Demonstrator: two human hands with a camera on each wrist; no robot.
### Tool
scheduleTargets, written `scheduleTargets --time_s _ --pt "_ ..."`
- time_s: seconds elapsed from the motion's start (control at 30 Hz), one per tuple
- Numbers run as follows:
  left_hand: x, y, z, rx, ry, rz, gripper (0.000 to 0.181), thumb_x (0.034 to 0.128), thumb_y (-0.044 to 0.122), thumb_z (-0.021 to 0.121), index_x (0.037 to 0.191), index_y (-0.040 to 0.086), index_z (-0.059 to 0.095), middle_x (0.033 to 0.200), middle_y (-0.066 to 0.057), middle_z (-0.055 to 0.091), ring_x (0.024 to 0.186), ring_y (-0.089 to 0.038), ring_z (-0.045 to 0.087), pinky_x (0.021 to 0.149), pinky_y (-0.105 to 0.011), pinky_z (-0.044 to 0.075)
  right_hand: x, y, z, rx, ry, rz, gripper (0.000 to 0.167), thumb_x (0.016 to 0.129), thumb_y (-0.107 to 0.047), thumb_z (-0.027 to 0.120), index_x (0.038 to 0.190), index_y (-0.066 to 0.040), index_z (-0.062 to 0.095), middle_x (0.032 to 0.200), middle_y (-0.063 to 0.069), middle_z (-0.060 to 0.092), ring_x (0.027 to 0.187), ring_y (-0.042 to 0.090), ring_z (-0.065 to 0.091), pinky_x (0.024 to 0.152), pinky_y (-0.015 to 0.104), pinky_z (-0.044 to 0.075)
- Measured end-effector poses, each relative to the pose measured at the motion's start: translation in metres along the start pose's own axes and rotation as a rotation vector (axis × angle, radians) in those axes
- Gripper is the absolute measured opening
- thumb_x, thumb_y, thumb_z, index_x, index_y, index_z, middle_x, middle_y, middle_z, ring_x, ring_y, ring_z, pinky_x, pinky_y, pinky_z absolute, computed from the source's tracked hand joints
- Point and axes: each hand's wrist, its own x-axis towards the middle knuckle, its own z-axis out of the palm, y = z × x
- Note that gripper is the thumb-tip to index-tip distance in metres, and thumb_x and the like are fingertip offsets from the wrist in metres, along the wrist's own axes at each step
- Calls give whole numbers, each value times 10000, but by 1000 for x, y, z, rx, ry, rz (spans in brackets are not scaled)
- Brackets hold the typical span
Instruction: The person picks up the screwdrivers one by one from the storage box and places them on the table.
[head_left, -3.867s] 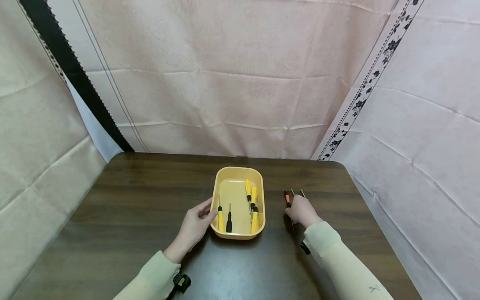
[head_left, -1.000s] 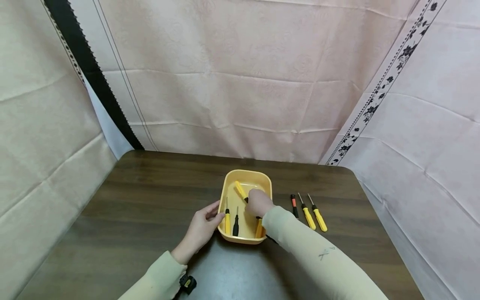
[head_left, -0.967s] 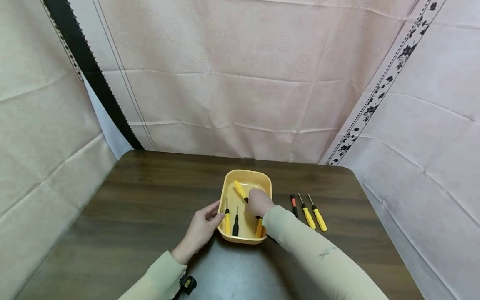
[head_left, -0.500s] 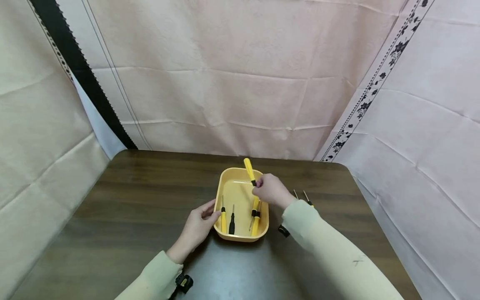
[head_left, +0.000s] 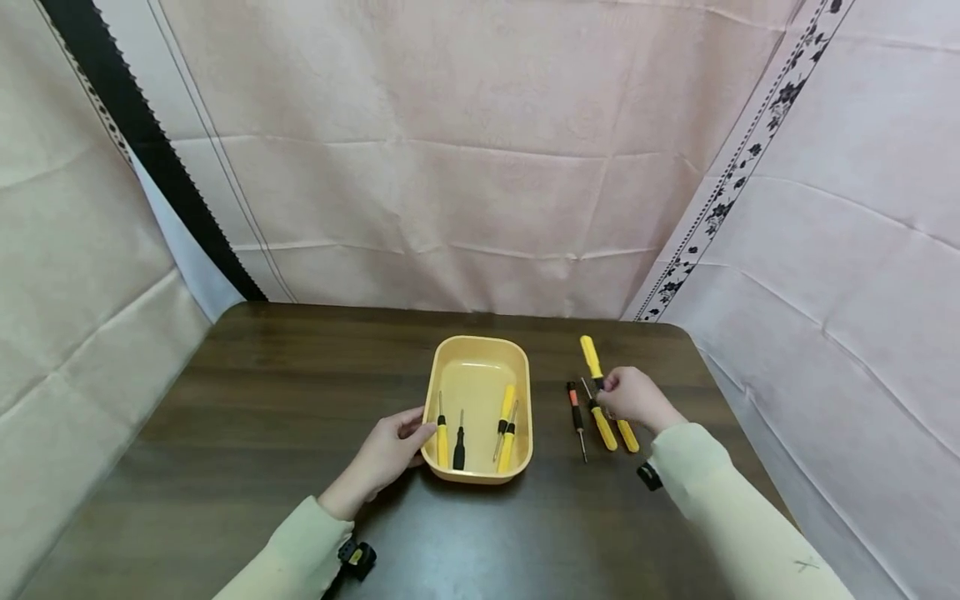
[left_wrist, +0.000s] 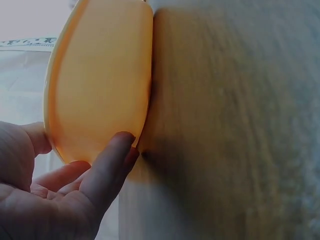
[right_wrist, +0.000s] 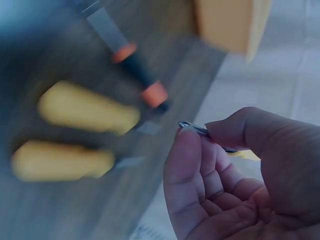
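My right hand (head_left: 637,397) pinches a yellow-handled screwdriver (head_left: 591,355) by its metal shaft, between thumb and fingers. Its handle points toward the far edge. Below lie two more yellow-handled screwdrivers, a left one (head_left: 602,427) and a right one (head_left: 627,436) partly hidden by the hand, plus a red-and-black screwdriver (head_left: 575,410). My left hand (head_left: 386,454) holds the yellow tray (head_left: 480,350) at its left side, thumb at the rim, fingers against the outer wall (left_wrist: 102,75). Inside the tray are a black screwdriver (head_left: 459,448) and several yellow-handled ones (head_left: 442,443).
A dark wooden table (head_left: 300,383) bears everything. Pale cloth (head_left: 480,167) hangs behind its far edge and along both sides. The tray stands left of the loose screwdrivers, with a gap of bare wood between.
The right hand has taken a yellow-handled screwdriver out of the tray and carried it right, over the screwdrivers on the table. The left hand stays on the tray.
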Motion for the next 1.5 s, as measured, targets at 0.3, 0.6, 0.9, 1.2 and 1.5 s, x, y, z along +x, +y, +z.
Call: scheduleTargets --time_s 0.3,0.6,0.9,1.2,1.5 --pt "1 -2 0 -3 25 9 430 979 207 598 1384 79 531 1114 -127 666 916 -246 663 704 -382 578 -8 65 -10 -102 -45 123 224 871 -125 600 664 -82 525 574 41 599 536 176 527 496 293 381" --pt "0 -1 0 43 56 2 407 985 201 588 1375 91 543 1088 -118 665 876 -237 657 672 -384 577 -10 81 -3 -122 -77 147 232 834 -89 605 627 -94 501 493 4 561 481 152 554 502 272 432" --pt "-1 3 0 72 96 -2 371 998 188 562 1349 67 557 1081 -130 646 862 -245 652 651 -372 575 -9 80 -1 -115 -95 185 324 840 -77 599 552 -132 462 448 -34 491 422 113 487 447 229 397" --pt "2 6 2 73 103 -35 382 1006 181 544 1359 40 510 1187 -154 604 929 -247 658 680 -369 581 -9 75 3 -119 -99 206 295 831 -73 618 564 -117 500 498 2 527 464 132 521 462 241 426" --pt "4 9 5 49 53 -31 482 1005 150 538 1461 83 399 1270 -185 574 934 -251 654 665 -357 581 -6 82 0 -179 -124 174 356 837 -83 596 514 -145 460 457 -28 485 433 118 495 445 226 371"
